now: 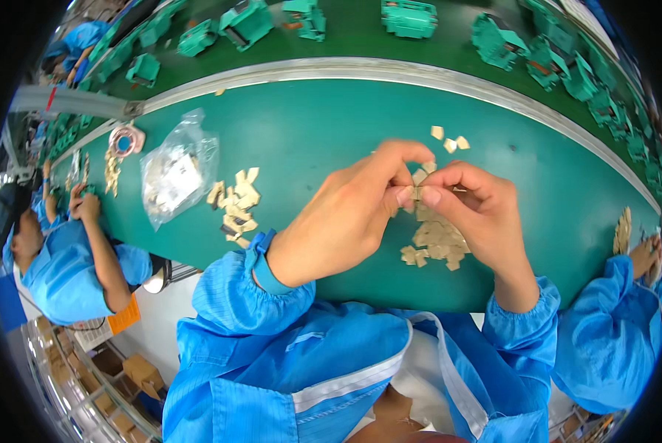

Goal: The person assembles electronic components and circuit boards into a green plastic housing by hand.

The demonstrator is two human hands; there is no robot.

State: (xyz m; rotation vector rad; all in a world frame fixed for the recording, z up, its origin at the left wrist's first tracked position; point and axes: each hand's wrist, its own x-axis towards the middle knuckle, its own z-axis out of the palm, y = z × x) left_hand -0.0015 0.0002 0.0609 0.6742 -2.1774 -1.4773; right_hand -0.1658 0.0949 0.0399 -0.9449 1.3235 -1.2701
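My left hand [346, 210] and my right hand [486, 210] meet over the green tabletop, thumb and forefinger of each pinched together. Between their fingertips is a small flat beige piece [417, 193], partly covered by the fingers. Below it lies a loose pile of similar beige pieces [440, 240], partly hidden by my right hand. Beyond my hands, several more beige pieces [450, 142] are scattered. To the left of my left forearm is another heap of beige pieces [241, 198], with a few dark bits among them.
A clear plastic bag [176, 177] with pale contents lies at left, near a tape roll [126, 140]. Behind a metal rail [360, 70], green plastic housings [408, 18] stand on a dark green belt. Co-workers in blue sit at left [80, 266] and right [604, 340].
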